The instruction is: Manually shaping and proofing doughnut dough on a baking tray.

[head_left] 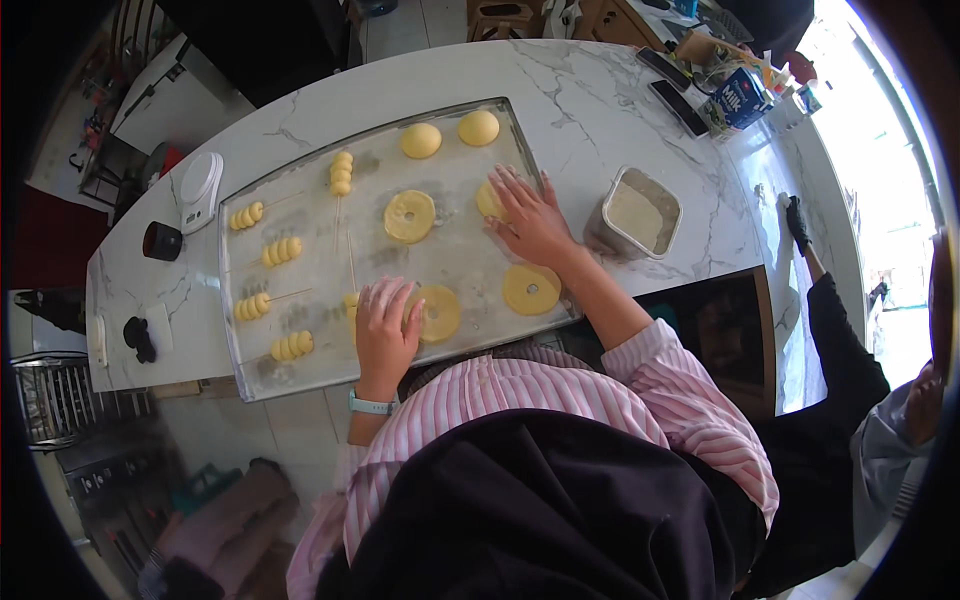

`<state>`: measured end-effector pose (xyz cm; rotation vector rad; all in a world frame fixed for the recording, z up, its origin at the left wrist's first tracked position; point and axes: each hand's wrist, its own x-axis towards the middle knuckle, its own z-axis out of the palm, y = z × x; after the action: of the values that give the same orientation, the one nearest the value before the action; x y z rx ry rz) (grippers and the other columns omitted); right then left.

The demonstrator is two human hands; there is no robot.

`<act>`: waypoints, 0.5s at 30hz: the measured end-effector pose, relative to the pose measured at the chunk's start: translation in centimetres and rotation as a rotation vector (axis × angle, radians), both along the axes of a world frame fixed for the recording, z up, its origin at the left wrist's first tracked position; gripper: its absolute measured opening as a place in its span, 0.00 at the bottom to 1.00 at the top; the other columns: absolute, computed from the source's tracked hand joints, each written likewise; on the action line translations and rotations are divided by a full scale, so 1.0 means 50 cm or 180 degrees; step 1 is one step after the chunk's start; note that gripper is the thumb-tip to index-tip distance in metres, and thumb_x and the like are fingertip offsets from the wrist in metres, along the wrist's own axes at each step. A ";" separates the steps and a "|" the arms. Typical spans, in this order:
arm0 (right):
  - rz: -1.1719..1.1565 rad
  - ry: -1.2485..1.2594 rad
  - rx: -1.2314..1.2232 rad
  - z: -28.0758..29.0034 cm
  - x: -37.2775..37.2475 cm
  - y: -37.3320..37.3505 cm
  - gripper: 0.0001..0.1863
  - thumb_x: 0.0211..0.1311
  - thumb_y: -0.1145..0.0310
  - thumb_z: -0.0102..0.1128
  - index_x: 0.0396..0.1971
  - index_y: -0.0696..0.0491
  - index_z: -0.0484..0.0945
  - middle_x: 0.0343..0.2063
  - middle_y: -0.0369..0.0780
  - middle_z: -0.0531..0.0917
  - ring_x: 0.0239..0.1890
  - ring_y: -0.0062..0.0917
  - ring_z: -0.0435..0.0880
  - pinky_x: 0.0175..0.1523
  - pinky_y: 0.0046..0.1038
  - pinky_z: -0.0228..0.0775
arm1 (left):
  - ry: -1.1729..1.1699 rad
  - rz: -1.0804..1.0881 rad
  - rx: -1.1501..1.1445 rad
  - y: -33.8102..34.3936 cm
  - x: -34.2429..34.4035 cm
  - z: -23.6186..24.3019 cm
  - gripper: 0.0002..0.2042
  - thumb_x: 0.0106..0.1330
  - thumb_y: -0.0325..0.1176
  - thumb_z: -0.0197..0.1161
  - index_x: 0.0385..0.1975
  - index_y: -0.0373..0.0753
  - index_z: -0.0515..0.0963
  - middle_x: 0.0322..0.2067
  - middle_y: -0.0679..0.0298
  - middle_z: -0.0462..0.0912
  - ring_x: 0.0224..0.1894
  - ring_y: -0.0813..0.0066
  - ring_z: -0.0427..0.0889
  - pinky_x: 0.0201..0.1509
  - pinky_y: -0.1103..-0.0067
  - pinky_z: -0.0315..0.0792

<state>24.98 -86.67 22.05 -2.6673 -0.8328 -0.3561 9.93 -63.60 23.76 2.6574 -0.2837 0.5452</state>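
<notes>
A large metal tray [375, 371] on the counter carries pale yellow dough pieces. My right hand [538, 222] lies flat with fingers spread, pressing over a dough piece [487, 201] that it mostly covers. My left hand [388, 325] rests palm down, fingers stretched and thumb apart. Beneath its fingertips a skewered dough piece [351, 300] shows in part, its stick pointing away. Right of that hand lies a dough ring [440, 330]. Another dough ring [531, 303] sits near my right wrist, and a ring [410, 232] lies between my hands, farther off.
Skewered dough balls [282, 251] line the tray's left side; two round dough balls [421, 141] sit at its far edge. A metal pan of flour [640, 215] stands right, a milk carton [737, 100] beyond. A white scale [202, 185] stands left. Another person's gloved hand [798, 222] is at right.
</notes>
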 end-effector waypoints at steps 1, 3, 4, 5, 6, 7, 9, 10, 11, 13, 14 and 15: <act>0.0212 -0.0177 -0.0094 0.000 0.002 0.010 0.31 0.60 0.52 0.43 0.58 0.55 0.56 0.60 0.43 0.59 0.64 0.32 0.55 0.63 0.51 0.37 | -0.0165 0.0073 0.0061 -0.002 -0.007 -0.010 0.14 0.58 0.35 0.58 0.43 0.39 0.73 0.46 0.58 0.72 0.52 0.56 0.68 0.57 0.62 0.59; 0.0243 -0.0100 -0.0262 -0.018 0.000 0.016 0.32 0.60 0.51 0.42 0.59 0.55 0.55 0.60 0.43 0.59 0.64 0.32 0.54 0.63 0.51 0.36 | -0.0118 0.0134 0.0072 -0.005 -0.020 -0.023 0.16 0.58 0.35 0.57 0.46 0.38 0.71 0.49 0.56 0.69 0.55 0.54 0.64 0.59 0.61 0.56; 0.0267 -0.0037 -0.0428 -0.024 -0.001 0.018 0.32 0.61 0.50 0.41 0.59 0.55 0.54 0.60 0.43 0.58 0.64 0.32 0.54 0.63 0.52 0.35 | -0.0085 0.0188 0.0084 -0.006 -0.024 -0.028 0.18 0.59 0.36 0.56 0.49 0.38 0.69 0.53 0.55 0.66 0.58 0.52 0.61 0.61 0.60 0.53; 0.0278 -0.0040 -0.0425 -0.028 0.002 0.017 0.32 0.61 0.50 0.41 0.59 0.55 0.54 0.60 0.43 0.58 0.64 0.32 0.54 0.63 0.52 0.35 | -0.0086 0.0199 0.0088 -0.007 -0.027 -0.032 0.18 0.59 0.36 0.56 0.49 0.38 0.69 0.53 0.55 0.66 0.58 0.52 0.61 0.61 0.60 0.53; 0.0239 -0.0087 -0.0336 -0.018 0.002 0.018 0.32 0.61 0.50 0.41 0.59 0.55 0.54 0.60 0.43 0.58 0.64 0.32 0.54 0.63 0.52 0.35 | -0.0113 0.0307 0.0079 -0.008 -0.031 -0.037 0.20 0.60 0.37 0.54 0.52 0.38 0.66 0.55 0.53 0.63 0.59 0.50 0.57 0.61 0.59 0.51; 0.0198 -0.0136 -0.0245 -0.012 0.003 0.020 0.32 0.61 0.49 0.41 0.59 0.56 0.54 0.60 0.43 0.59 0.64 0.32 0.54 0.64 0.52 0.34 | -0.0143 0.0414 0.0072 -0.008 -0.033 -0.039 0.22 0.61 0.39 0.53 0.54 0.38 0.64 0.57 0.51 0.59 0.60 0.48 0.54 0.62 0.57 0.48; 0.0128 -0.0152 -0.0190 -0.011 0.009 0.023 0.32 0.61 0.50 0.40 0.59 0.56 0.54 0.60 0.43 0.59 0.64 0.32 0.54 0.64 0.52 0.33 | -0.0153 0.0508 0.0029 -0.008 -0.036 -0.039 0.23 0.61 0.40 0.52 0.55 0.39 0.62 0.58 0.50 0.57 0.61 0.47 0.52 0.62 0.56 0.46; 0.0043 -0.0168 -0.0136 -0.010 0.010 0.022 0.31 0.61 0.51 0.40 0.59 0.57 0.54 0.60 0.43 0.59 0.64 0.31 0.54 0.64 0.52 0.33 | -0.0165 0.0587 -0.0016 -0.010 -0.039 -0.039 0.24 0.62 0.41 0.51 0.56 0.39 0.61 0.59 0.49 0.55 0.61 0.45 0.50 0.62 0.55 0.44; 0.0044 -0.0168 -0.0142 -0.016 0.008 0.018 0.31 0.61 0.51 0.40 0.59 0.57 0.54 0.60 0.43 0.59 0.64 0.31 0.54 0.64 0.52 0.33 | -0.0165 0.0588 -0.0021 -0.012 -0.043 -0.039 0.24 0.62 0.41 0.51 0.56 0.39 0.61 0.59 0.49 0.55 0.61 0.45 0.50 0.62 0.55 0.44; 0.0161 -0.0200 -0.0116 -0.020 0.017 0.014 0.26 0.58 0.61 0.45 0.56 0.53 0.61 0.57 0.42 0.64 0.61 0.29 0.59 0.64 0.51 0.33 | -0.0127 0.0624 0.0018 -0.010 -0.037 -0.042 0.24 0.62 0.41 0.50 0.57 0.39 0.59 0.59 0.48 0.53 0.62 0.45 0.49 0.62 0.55 0.42; 0.0163 -0.0215 -0.0115 -0.018 0.026 0.006 0.26 0.58 0.61 0.45 0.56 0.53 0.61 0.57 0.42 0.64 0.61 0.29 0.59 0.64 0.51 0.33 | -0.0142 0.0627 0.0017 -0.009 -0.036 -0.044 0.24 0.62 0.41 0.50 0.57 0.39 0.59 0.59 0.48 0.53 0.62 0.45 0.49 0.62 0.55 0.42; -0.0030 -0.0072 0.0103 0.001 0.028 -0.002 0.22 0.54 0.65 0.47 0.51 0.51 0.66 0.52 0.41 0.67 0.58 0.29 0.62 0.63 0.50 0.36 | -0.0120 0.0653 0.0019 -0.010 -0.041 -0.046 0.24 0.62 0.41 0.50 0.57 0.39 0.60 0.59 0.48 0.53 0.62 0.45 0.49 0.62 0.56 0.42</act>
<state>26.38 -86.76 22.10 -2.6430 -0.8143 -0.3996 7.89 -64.10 21.45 2.7009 -0.0228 0.6591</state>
